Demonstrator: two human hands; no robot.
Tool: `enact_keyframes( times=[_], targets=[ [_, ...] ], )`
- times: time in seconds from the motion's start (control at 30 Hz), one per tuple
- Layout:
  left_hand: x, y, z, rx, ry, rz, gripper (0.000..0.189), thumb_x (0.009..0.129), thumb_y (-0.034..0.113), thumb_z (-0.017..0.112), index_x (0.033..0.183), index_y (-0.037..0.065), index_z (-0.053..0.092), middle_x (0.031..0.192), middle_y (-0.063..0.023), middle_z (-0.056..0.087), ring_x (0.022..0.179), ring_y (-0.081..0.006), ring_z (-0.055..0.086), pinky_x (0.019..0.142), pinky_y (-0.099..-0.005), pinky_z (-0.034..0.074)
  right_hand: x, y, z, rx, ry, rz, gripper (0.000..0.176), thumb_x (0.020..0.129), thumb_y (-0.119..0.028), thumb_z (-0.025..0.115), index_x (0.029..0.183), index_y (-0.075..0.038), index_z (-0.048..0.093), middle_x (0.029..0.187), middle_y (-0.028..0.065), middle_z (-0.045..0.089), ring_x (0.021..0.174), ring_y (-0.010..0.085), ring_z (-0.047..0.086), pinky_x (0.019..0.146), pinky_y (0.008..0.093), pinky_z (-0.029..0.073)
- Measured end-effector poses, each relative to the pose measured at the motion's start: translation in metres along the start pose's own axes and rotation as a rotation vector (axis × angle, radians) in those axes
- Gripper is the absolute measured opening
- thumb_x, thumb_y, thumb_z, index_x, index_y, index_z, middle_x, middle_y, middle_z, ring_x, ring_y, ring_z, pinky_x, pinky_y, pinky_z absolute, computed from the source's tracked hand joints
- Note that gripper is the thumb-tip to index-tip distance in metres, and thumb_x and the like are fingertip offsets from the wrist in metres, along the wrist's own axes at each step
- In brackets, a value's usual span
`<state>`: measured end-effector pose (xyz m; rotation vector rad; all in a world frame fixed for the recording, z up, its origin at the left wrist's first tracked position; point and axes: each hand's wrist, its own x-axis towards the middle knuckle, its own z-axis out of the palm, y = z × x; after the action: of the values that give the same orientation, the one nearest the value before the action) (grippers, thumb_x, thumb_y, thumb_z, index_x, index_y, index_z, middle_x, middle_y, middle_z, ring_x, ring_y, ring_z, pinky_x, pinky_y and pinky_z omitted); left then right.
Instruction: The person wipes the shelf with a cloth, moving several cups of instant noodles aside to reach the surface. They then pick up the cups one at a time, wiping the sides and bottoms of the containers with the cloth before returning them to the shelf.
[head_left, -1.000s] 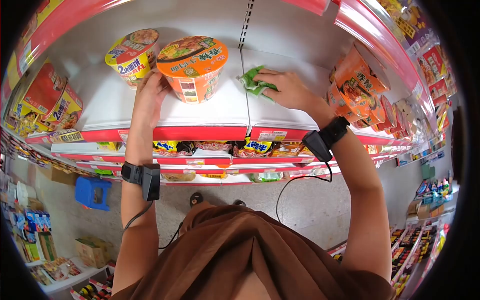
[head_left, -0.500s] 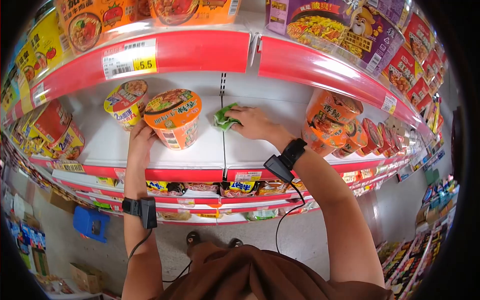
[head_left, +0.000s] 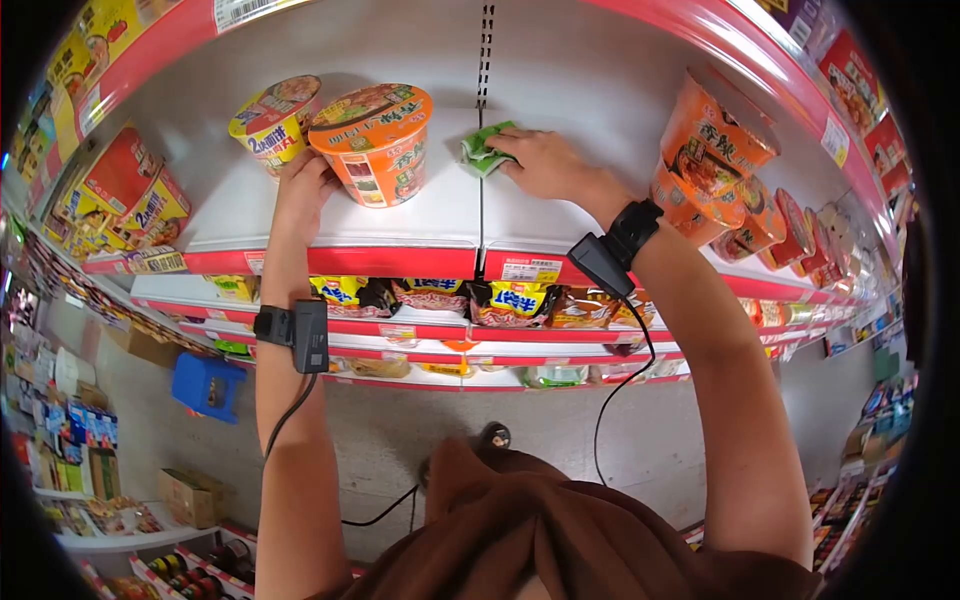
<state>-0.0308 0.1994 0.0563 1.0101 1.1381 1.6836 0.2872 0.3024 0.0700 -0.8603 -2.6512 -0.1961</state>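
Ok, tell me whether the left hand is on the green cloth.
No, the green cloth is under the right hand, while the left hand is beside the orange cup.

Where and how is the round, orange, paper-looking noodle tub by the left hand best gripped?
Probably grip the orange tub round its upper wall, from the right. A gap separates that side from the crumpled green cloth, while the left hand and round yellow tub crowd the other. The wall narrows downward, so the rim should limit slipping.
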Motion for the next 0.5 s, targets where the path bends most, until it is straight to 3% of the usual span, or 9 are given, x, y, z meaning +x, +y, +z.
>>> enact_keyframes(
  times=[0.03,0.27,0.5],
  targets=[
    [-0.001,0.0,0.002,-0.021,0.024,-0.006,0.023,0.092,0.004,0.046,0.112,0.0,0.058,0.104,-0.0091,0.063,0.096,-0.0186,0.061,0.088,-0.0322,0.049,0.001,-0.002,-0.002,0.003,-0.043,0.033,0.039,0.084,-0.017,0.054,0.122,-0.008,0.057,0.119,0.0174,0.06,0.104,0.0345,0.061,0.091,0.0452,0.048],
    [0.001,-0.003,0.003,0.041,-0.022,0.001,0.026,0.09,0.001,0.047,0.114,-0.003,0.057,0.109,-0.0113,0.062,0.1,-0.0205,0.061,0.091,-0.0344,0.049,0.006,-0.011,-0.011,0.012,-0.145,0.154,0.038,0.082,-0.014,0.055,0.12,-0.009,0.058,0.115,0.0164,0.062,0.104,0.0346,0.061,0.092,0.0452,0.047],
    [0.01,-0.007,-0.001,0.026,-0.019,0.004,0.019,0.088,-0.002,0.047,0.103,-0.003,0.059,0.102,-0.0095,0.062,0.09,-0.0178,0.06,0.081,-0.0317,0.05,0.008,-0.031,-0.027,0.061,-0.256,0.276,0.038,0.081,-0.015,0.054,0.118,-0.012,0.058,0.106,0.0169,0.065,0.105,0.0365,0.06,0.09,0.0452,0.047]
  ],
)
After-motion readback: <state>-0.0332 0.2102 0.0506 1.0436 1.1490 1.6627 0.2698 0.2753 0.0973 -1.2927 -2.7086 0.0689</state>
